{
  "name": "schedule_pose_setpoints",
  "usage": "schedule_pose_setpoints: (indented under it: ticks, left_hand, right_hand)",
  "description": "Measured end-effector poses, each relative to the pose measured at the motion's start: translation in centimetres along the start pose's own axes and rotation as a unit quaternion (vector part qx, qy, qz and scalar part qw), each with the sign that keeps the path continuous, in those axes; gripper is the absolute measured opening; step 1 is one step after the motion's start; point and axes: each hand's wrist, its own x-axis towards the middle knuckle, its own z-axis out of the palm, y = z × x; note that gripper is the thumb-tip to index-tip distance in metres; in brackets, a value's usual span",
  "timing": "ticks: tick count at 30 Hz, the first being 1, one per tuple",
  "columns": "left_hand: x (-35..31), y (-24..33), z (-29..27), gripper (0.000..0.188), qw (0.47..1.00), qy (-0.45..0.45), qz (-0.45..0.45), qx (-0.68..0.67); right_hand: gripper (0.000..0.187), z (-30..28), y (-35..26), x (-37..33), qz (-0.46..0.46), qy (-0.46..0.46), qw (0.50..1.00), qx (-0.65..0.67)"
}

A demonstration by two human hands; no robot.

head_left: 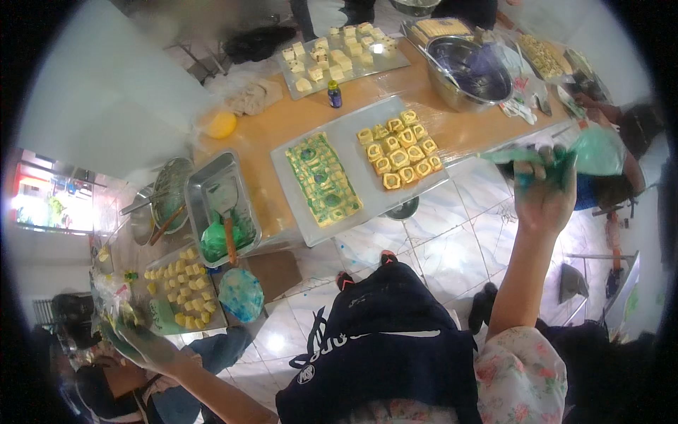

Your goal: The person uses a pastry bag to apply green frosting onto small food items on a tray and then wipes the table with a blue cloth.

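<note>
My right hand (545,194), raised at the right, is closed around a piping bag filled with green icing (599,152). Its fingers are smeared green and blue. At the lower left my left hand (145,346) is held out, fingers apart and stained green, with nothing seen in it. It is nearest to a tray of small pale cake cubes (185,286) and some crumpled clear plastic (116,300). On the table in front of me, a metal sheet (282,166) bears a cake slab with green piping (323,177) and a block of small square cakes with piped rings (399,150).
A deep metal pan (254,205) holds green icing and a wooden-handled spatula (230,240). Behind stand another tray of cake pieces (293,88), a small dark bottle (334,94) and a steel bowl of purple icing (441,85). A person (106,385) is at the lower left.
</note>
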Motion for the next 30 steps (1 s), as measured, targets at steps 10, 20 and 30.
schedule_pose_setpoints:
  ticks: [10, 20, 30]
  left_hand:
    - [-7.5, 2.2, -8.9, 0.064, 0.88, 0.053, 0.307, 0.359]
    - [-8.5, 2.3, -8.6, 0.063, 0.942, 0.077, 0.271, 0.181]
    - [-8.1, 3.3, -6.3, 0.053, 0.942, 0.083, 0.222, 0.236]
  right_hand:
    - [0.02, -2.7, -3.3, 2.2, -0.004, 0.12, 0.992, 0.037]
    - [0.018, -3.3, -8.0, 3.1, -0.015, 0.092, 0.995, 0.027]
    - [0.015, -3.6, -9.2, 3.0, -0.04, 0.117, 0.992, -0.01]
